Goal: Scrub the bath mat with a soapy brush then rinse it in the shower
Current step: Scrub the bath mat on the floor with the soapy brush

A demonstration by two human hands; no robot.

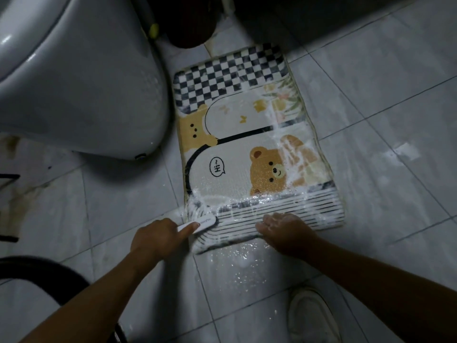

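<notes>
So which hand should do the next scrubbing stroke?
The left hand: it grips the brush on a near corner of the bath mat. The right hand lies flat on the mat's edge, holding nothing.

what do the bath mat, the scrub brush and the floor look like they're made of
Bath mat: printed textile, matte, probably soft pile; it holds suds and its edges lie wavy.
Scrub brush: smooth white body, likely plastic, with dark bristles underneath.
Floor: pale glossy tiles, probably glazed ceramic, with grout lines and wet reflections.
</notes>
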